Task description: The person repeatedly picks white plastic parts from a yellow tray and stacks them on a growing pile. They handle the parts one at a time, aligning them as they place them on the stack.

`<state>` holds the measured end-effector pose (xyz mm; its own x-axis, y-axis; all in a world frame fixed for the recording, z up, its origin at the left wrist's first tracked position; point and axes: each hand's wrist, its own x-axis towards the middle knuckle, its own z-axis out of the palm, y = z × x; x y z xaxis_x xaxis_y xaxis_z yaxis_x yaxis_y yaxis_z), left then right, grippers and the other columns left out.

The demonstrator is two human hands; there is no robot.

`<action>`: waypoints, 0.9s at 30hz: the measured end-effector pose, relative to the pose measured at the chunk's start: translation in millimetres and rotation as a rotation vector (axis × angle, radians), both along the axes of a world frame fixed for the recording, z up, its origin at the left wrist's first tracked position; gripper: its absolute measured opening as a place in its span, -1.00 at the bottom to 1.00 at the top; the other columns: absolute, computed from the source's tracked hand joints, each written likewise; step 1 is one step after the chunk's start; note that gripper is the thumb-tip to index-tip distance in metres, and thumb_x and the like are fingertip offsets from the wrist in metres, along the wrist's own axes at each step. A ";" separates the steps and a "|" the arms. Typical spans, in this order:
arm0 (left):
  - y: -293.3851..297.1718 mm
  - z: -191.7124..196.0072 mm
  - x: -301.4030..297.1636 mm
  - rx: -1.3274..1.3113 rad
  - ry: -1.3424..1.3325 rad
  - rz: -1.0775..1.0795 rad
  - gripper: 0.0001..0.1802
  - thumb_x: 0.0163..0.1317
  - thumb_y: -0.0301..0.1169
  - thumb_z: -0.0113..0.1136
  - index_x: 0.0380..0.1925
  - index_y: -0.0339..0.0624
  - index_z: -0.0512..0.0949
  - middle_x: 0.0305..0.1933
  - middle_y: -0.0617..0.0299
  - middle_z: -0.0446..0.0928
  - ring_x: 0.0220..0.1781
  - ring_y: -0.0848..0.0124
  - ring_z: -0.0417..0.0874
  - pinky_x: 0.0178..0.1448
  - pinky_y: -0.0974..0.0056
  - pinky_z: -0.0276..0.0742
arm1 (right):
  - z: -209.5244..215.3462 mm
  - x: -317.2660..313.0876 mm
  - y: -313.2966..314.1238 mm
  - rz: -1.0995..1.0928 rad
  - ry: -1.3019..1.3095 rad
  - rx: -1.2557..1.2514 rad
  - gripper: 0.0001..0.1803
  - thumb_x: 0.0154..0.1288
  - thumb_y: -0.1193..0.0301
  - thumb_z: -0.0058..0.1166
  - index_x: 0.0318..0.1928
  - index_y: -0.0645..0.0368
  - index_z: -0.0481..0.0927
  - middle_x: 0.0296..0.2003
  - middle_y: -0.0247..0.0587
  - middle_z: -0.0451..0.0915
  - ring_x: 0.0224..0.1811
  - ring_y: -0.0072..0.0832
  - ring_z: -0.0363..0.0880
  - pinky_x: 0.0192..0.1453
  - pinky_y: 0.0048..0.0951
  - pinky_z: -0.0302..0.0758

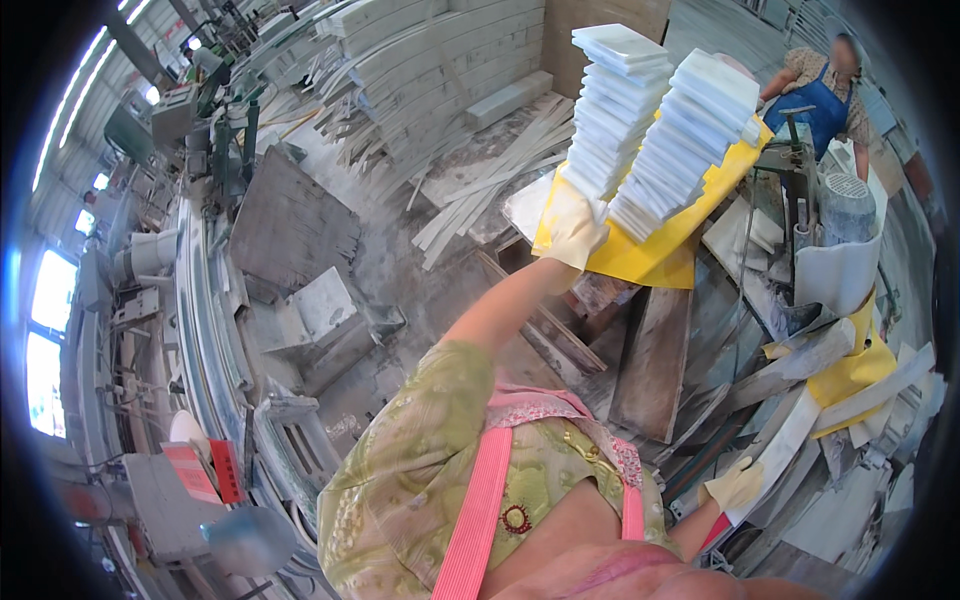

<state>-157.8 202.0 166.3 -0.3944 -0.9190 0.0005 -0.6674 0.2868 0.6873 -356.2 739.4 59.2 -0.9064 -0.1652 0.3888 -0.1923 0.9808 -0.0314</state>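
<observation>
Two tall leaning stacks of thin white stone tiles, the left stack [615, 110] and the right stack [690, 140], stand on a yellow sheet [640, 262]. My left hand [576, 228], in a cream glove, reaches out to the near lower end of the left stack. Its fingers bend against the lowest tiles there; their tips are partly hidden. Low on the right, my right hand [733, 484], gloved too, is closed on the edge of a long white stone strip [783, 452]. That strip slants up toward another yellow sheet [856, 375].
Wooden boards [652, 365] stand below the yellow sheet. Long thin offcuts [490, 185] lie on the floor before stacked slabs [420, 80]. Machine rails [205, 320] run along the left. Broken strips crowd the right side. A co-worker in a blue apron [815, 108] is at the far right.
</observation>
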 end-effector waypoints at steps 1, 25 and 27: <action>0.2 1.0 -0.4 0.024 -0.015 -0.001 -0.50 0.08 -0.15 0.33 -0.10 -0.34 0.65 -0.10 -0.20 0.68 0.05 -0.08 0.71 0.11 -0.01 0.63 | -2.0 -0.6 1.4 0.025 0.041 -0.015 -0.55 0.54 0.09 -0.11 -0.17 0.27 0.55 -0.19 0.22 0.63 -0.10 0.20 0.56 -0.01 0.16 0.43; -60.8 -82.1 -17.9 -0.442 -0.068 0.034 -0.20 0.22 0.23 0.24 0.11 -0.33 0.59 0.03 -0.19 0.68 0.09 -0.01 0.72 0.11 -0.05 0.61 | 7.0 51.6 18.6 0.201 -0.072 0.012 -0.39 0.58 0.11 -0.06 0.45 0.19 0.40 0.44 0.18 0.38 0.53 0.02 0.27 0.62 -0.09 0.13; -57.2 -75.9 -10.6 0.065 0.120 -0.117 -0.27 0.22 0.15 0.28 0.12 -0.28 0.52 -0.07 -0.04 0.66 -0.01 0.11 0.71 0.07 0.01 0.60 | 12.3 40.1 40.8 0.146 -0.238 -0.367 -0.43 0.52 0.17 0.05 0.40 0.20 0.46 0.32 0.14 0.51 0.45 0.01 0.38 0.52 -0.12 0.30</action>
<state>-168.4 144.7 90.3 -0.4994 -0.8664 -0.0041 -0.5438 0.3098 0.7800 -316.1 780.2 71.5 -0.9550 -0.1885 0.2289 -0.2732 0.8596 -0.4318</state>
